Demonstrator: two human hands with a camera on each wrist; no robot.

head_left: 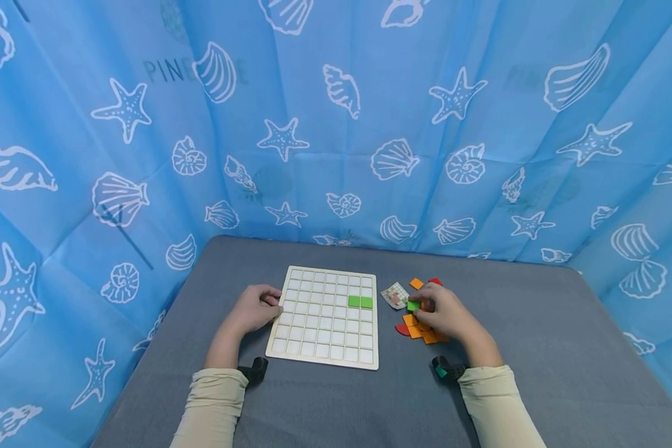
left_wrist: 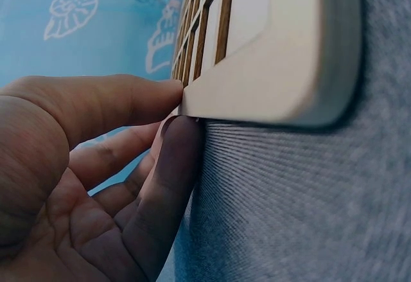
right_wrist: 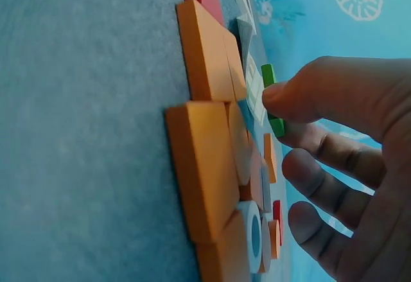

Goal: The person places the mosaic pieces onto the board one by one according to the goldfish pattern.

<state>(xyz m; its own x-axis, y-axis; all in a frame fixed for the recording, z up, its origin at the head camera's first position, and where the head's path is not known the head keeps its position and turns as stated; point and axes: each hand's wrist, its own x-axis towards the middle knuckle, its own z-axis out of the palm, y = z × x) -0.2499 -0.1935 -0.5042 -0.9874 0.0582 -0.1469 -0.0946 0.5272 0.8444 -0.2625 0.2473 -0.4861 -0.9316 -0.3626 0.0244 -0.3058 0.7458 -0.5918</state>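
Observation:
A pale wooden grid board (head_left: 318,322) lies on the grey table. Two green square tiles (head_left: 354,301) sit side by side in cells near its right edge. My left hand (head_left: 252,309) is at the board's left side, and the left wrist view shows thumb and index finger pinching its rim (left_wrist: 257,92). To the right of the board, my right hand (head_left: 447,313) pinches a green square tile (right_wrist: 268,74) between thumb and index finger, above a heap of orange tiles (right_wrist: 202,166). Its other fingers are partly bent and hide part of the heap in the head view.
A small printed card (head_left: 394,296) lies between board and heap. Red pieces (head_left: 402,330) rest at the heap's edges, and a white ring-shaped piece (right_wrist: 251,234) lies among the tiles. A blue shell-patterned curtain (head_left: 336,143) hangs behind the grey table (head_left: 325,404).

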